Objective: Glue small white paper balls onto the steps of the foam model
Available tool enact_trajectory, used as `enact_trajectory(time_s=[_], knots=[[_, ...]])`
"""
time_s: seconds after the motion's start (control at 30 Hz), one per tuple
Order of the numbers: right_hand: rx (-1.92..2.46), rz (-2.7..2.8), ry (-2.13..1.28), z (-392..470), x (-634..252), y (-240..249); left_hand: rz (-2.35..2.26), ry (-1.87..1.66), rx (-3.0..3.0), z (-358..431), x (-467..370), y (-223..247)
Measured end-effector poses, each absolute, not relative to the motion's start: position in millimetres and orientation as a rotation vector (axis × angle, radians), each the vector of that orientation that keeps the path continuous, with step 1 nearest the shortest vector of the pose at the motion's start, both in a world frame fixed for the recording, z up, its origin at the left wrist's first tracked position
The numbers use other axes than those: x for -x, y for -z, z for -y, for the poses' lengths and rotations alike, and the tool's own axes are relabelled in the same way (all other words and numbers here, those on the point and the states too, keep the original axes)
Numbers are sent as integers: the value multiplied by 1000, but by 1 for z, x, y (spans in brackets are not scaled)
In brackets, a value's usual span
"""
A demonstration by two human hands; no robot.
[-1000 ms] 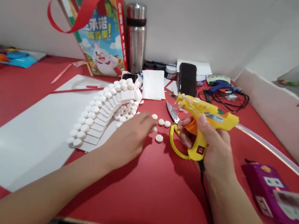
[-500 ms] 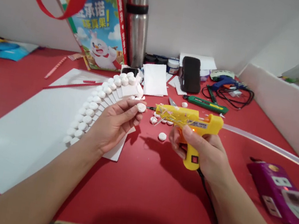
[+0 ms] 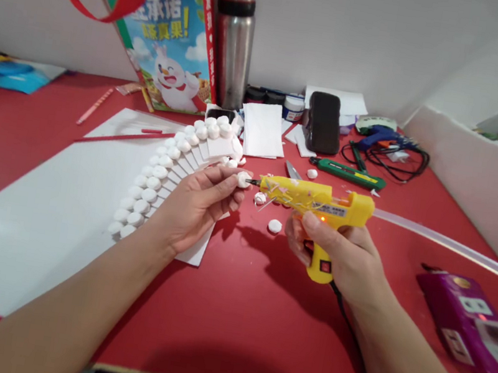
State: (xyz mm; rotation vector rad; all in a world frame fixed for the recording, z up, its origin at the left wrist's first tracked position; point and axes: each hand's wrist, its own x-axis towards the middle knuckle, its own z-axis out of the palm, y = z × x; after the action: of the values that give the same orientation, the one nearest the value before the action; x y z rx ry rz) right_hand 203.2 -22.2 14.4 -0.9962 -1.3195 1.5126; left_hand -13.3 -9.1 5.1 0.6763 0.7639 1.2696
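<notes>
Between the thumb and fingers of my left hand [image 3: 202, 201] is a small round white disc [image 3: 243, 179], its kind unclear. My right hand [image 3: 345, 252] wraps round a yellow hot glue gun [image 3: 316, 197], fingers by the trigger. The gun's dark nozzle points left and meets the disc's face. A clear glue stick [image 3: 448, 243] sticks out of the gun's back end. Behind my left hand curves a white card piece [image 3: 181, 166] lined with rows of similar discs. One loose white disc [image 3: 275, 226] lies on the red table below the nozzle; others are partly hidden behind the gun.
A white sheet [image 3: 46, 211] covers the left of the red table [image 3: 226, 328]. Toward the wall stand a gift bag [image 3: 172, 42] and a steel flask [image 3: 232, 39]. A black phone [image 3: 324, 123], a green utility knife [image 3: 350, 173] and a purple box [image 3: 459, 321] are on the right.
The nozzle has come onto the face of the disc, where before it was at the disc's edge. My left hand has shifted slightly right; the whole view has moved a little.
</notes>
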Motion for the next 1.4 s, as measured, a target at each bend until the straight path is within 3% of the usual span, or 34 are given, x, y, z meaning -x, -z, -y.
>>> enact_trajectory(time_s=[1.4], knots=[[972, 1301, -1511, 24, -204, -10, -778, -1257, -621, 9, 14, -7]])
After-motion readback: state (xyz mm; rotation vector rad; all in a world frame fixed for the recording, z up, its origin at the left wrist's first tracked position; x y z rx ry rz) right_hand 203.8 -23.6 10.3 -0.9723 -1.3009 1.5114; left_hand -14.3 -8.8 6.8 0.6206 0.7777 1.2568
